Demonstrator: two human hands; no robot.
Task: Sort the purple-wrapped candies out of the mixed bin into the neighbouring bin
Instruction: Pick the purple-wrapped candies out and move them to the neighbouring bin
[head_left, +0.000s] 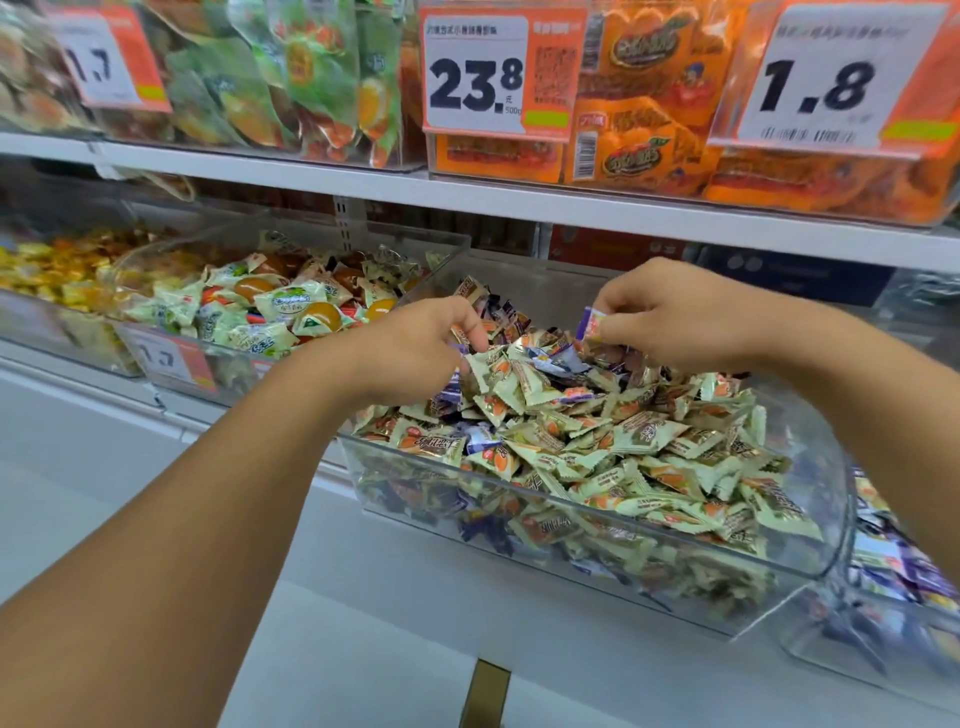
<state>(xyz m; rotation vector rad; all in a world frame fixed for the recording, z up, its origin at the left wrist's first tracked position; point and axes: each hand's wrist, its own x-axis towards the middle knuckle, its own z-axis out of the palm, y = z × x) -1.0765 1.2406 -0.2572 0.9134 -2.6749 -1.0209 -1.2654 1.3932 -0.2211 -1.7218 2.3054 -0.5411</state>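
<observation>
The clear mixed bin (597, 506) is heaped with pale green-and-orange wrapped candies (639, 436) and scattered purple-wrapped candies (558, 361). My right hand (675, 317) hovers over the back of the heap and pinches a purple-wrapped candy (594, 322) between thumb and fingers. My left hand (415, 353) reaches into the left side of the bin, fingers curled down among the candies, with purple wrappers (449, 387) showing under it; whether it holds any is hidden. The neighbouring bin (893, 613) at the far right holds mostly purple-wrapped candies.
To the left stand clear bins of green-and-orange jelly packs (270, 312) and yellow sweets (47, 275). The white shelf above (467, 200) carries snack packs and price tags reading 23.8 (475, 85) and 1.8 (818, 88). A pale floor lies below.
</observation>
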